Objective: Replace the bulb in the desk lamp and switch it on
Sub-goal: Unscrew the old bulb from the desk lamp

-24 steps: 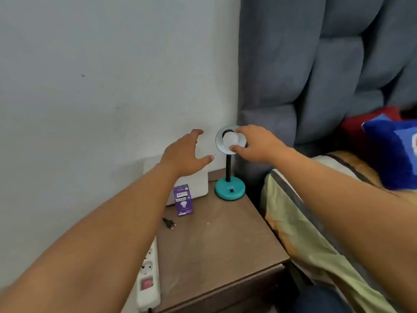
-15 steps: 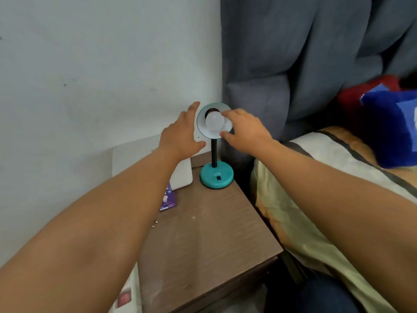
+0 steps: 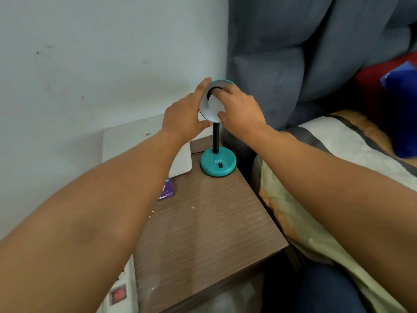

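A teal desk lamp stands at the back of the brown bedside table (image 3: pixel 203 233), its round base (image 3: pixel 218 164) bearing a small black switch. My left hand (image 3: pixel 184 115) grips the left rim of the lamp shade (image 3: pixel 222 82), thumb under it. My right hand (image 3: pixel 239 111) has its fingers closed around the white bulb (image 3: pixel 214 107) seated in the shade. A purple bulb box (image 3: pixel 167 188) lies on the table, mostly hidden behind my left forearm.
A white flat object (image 3: pixel 180 159) leans on the wall behind the table. A white power strip (image 3: pixel 119 294) with a red switch lies at the lower left. A grey padded headboard (image 3: pixel 293 64) and a bed with pillows (image 3: pixel 338 154) border the right side.
My left hand moved from open in the air onto the shade's left rim. My right hand stayed on the bulb. The camera came closer and tilted down.
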